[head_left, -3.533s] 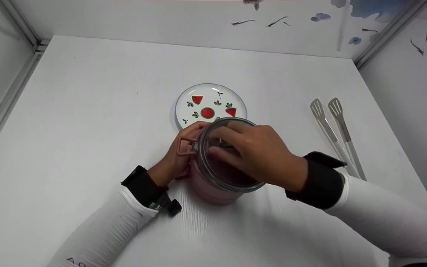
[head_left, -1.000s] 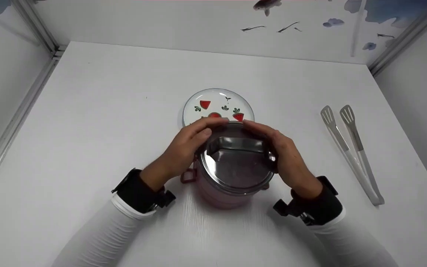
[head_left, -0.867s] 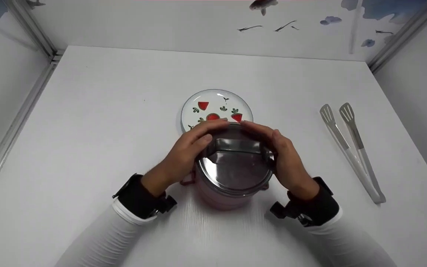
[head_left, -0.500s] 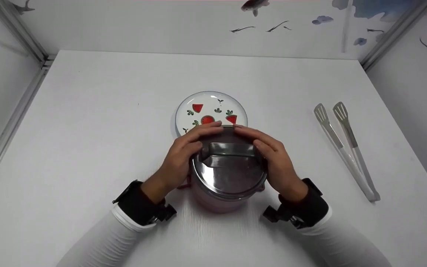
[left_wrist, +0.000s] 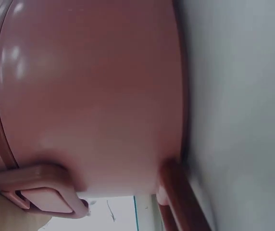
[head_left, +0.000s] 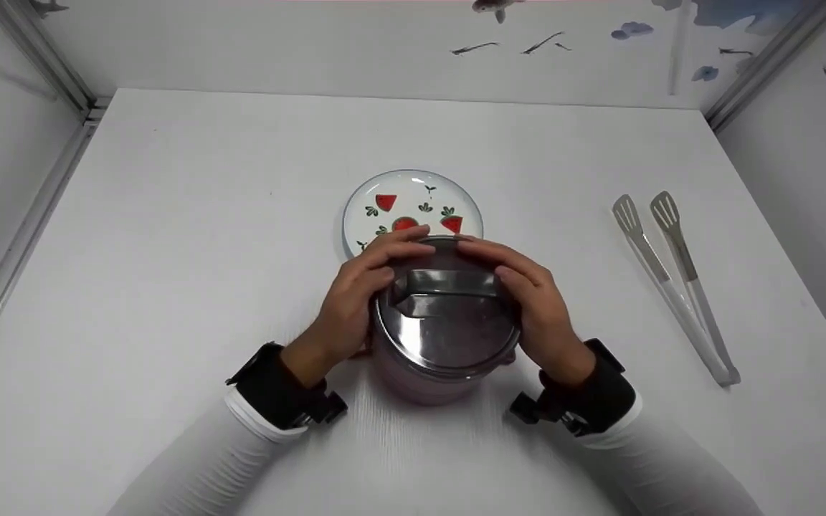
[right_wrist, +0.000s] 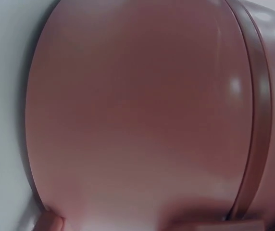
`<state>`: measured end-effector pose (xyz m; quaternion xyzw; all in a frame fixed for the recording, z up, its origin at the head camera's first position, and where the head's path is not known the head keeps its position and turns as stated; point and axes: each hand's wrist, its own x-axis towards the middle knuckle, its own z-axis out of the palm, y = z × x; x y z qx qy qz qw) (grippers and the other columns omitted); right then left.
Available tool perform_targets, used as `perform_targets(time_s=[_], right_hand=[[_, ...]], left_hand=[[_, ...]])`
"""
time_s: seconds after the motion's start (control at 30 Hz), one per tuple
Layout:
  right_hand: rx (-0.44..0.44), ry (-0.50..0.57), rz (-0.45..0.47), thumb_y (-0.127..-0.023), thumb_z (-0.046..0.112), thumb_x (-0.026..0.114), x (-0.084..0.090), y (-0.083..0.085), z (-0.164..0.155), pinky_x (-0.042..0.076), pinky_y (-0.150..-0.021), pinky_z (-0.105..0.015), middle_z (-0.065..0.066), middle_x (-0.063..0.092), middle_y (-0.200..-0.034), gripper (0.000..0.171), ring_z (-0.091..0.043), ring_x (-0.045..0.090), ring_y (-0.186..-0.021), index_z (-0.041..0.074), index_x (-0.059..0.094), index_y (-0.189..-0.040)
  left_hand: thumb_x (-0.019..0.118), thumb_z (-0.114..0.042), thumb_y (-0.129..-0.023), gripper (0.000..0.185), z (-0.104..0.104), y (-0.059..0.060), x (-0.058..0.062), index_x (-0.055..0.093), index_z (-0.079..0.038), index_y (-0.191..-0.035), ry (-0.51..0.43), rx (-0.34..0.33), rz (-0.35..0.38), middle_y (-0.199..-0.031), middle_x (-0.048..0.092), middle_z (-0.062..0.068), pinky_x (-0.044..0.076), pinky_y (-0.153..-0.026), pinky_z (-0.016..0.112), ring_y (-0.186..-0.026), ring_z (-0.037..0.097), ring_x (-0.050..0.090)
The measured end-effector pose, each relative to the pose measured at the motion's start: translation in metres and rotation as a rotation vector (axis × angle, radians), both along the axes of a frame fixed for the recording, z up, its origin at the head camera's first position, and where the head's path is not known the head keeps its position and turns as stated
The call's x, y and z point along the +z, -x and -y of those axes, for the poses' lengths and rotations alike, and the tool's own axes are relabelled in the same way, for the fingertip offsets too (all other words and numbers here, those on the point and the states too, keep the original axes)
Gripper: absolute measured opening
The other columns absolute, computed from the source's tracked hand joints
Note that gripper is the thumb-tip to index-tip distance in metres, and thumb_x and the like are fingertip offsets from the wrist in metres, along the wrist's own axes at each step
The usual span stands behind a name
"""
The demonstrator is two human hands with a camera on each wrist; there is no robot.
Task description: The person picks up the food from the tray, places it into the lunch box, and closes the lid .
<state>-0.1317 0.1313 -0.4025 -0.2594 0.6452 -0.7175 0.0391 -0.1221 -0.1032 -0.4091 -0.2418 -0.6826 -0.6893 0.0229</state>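
While both hands clasp it from opposite sides, the pink container [head_left: 420,376] stands upright on the white surface [head_left: 169,236], between the two wrists. Its metal-rimmed lid [head_left: 449,333] sits on top. The left hand [head_left: 352,304] curls around the lid's left edge; the right hand [head_left: 538,312] curls around its right edge, fingertips almost meeting at the far rim. Just beyond the fingertips lies a strawberry-patterned plate [head_left: 413,197]. Well to the right of the right hand lie metal tongs [head_left: 675,276].
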Motion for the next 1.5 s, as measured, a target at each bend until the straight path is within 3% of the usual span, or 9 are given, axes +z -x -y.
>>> perform_targets(time_s=[0.3, 0.43, 0.63, 0.77, 0.9, 1.0, 1.13, 1.27, 1.5], right_hand=[[-0.01, 0.029, -0.019, -0.097, 0.011, 0.033, -0.006, -0.003, 0.016, 0.03, -0.119, -0.039, -0.015, 0.054, -0.147, 0.046, -0.03, 0.043, -0.143, -0.003, 0.062, -0.131], [-0.025, 0.033, -0.018, -0.096, 0.011, 0.034, -0.005, -0.004, 0.017, 0.031, -0.119, -0.037, -0.015, 0.056, -0.145, 0.046, -0.03, 0.044, -0.142, -0.003, 0.064, -0.129], [0.006, 0.017, 0.003, -0.098, 0.011, 0.034, -0.005, 0.003, 0.013, 0.032, -0.118, -0.035, -0.01, 0.057, -0.144, 0.045, -0.027, 0.044, -0.142, -0.001, 0.063, -0.131], [0.13, -0.029, 0.047, -0.105, 0.021, 0.032, -0.006, 0.019, 0.001, 0.036, -0.117, -0.038, -0.011, 0.053, -0.148, 0.047, -0.029, 0.044, -0.142, 0.0, 0.055, -0.14], [0.003, -0.282, -0.069, -0.108, 0.031, 0.034, 0.005, 0.062, -0.01, 0.034, -0.118, -0.046, -0.009, 0.05, -0.151, 0.049, -0.028, 0.043, -0.143, 0.005, 0.05, -0.146], [-0.211, -0.672, -0.18, -0.106, 0.039, 0.04, 0.015, 0.105, -0.008, 0.028, -0.12, -0.05, -0.008, 0.044, -0.156, 0.05, -0.026, 0.036, -0.147, 0.016, 0.048, -0.15], [-0.279, -1.154, -0.258, -0.104, 0.05, 0.039, 0.018, 0.156, 0.006, 0.015, -0.123, -0.058, -0.015, 0.023, -0.165, 0.062, -0.036, 0.018, -0.154, 0.022, 0.031, -0.158], [-0.319, -1.423, -0.269, -0.104, 0.054, 0.034, 0.013, 0.184, 0.015, 0.01, -0.122, -0.063, -0.02, 0.009, -0.167, 0.067, -0.042, 0.007, -0.155, 0.02, 0.024, -0.161], [-0.364, -1.494, -0.231, -0.103, 0.058, 0.032, 0.009, 0.196, 0.016, 0.008, -0.121, -0.067, -0.023, 0.002, -0.167, 0.07, -0.045, 0.001, -0.154, 0.019, 0.024, -0.161]], left_hand=[[0.032, -0.012, -0.092, 0.049, 0.003, -0.007, -0.01, 0.066, -0.008, -0.126, -0.043, 0.049, -0.037, -0.147, 0.052, 0.012, 0.024, -0.121, 0.045, -0.144, 0.021, 0.04], [0.033, -0.013, -0.091, 0.048, 0.003, -0.008, -0.008, 0.066, -0.008, -0.125, -0.049, 0.051, -0.028, -0.146, 0.054, 0.005, 0.025, -0.12, 0.045, -0.143, 0.021, 0.042], [0.032, -0.013, -0.092, 0.048, 0.007, -0.001, -0.006, 0.066, -0.008, -0.125, -0.029, 0.012, -0.026, -0.145, 0.054, 0.005, 0.025, -0.121, 0.043, -0.143, 0.02, 0.041], [0.03, -0.018, -0.098, 0.049, 0.025, 0.017, -0.002, 0.062, -0.005, -0.132, 0.063, -0.03, -0.01, -0.144, 0.056, 0.01, 0.029, -0.119, 0.049, -0.14, 0.024, 0.046], [0.031, -0.036, -0.105, 0.05, 0.049, 0.062, 0.013, 0.054, -0.014, -0.143, 0.423, 0.131, 0.01, -0.148, 0.052, 0.007, 0.031, -0.117, 0.056, -0.141, 0.025, 0.044], [0.033, -0.054, -0.103, 0.058, 0.063, 0.102, 0.024, 0.043, -0.024, -0.152, 0.87, 0.318, 0.035, -0.159, 0.039, 0.006, 0.019, -0.121, 0.06, -0.15, 0.027, 0.03], [0.033, -0.067, -0.098, 0.074, 0.067, 0.141, 0.027, 0.03, -0.024, -0.159, 1.266, 0.475, 0.064, -0.166, 0.023, 0.014, 0.005, -0.12, 0.067, -0.154, 0.039, 0.015], [0.035, -0.068, -0.097, 0.079, 0.062, 0.159, 0.025, 0.028, -0.02, -0.159, 1.355, 0.549, 0.099, -0.166, 0.019, 0.019, 0.002, -0.118, 0.071, -0.153, 0.047, 0.011], [0.035, -0.068, -0.097, 0.08, 0.051, 0.164, 0.028, 0.026, -0.021, -0.16, 1.363, 0.585, 0.09, -0.166, 0.017, 0.019, 0.002, -0.117, 0.072, -0.153, 0.047, 0.011]])
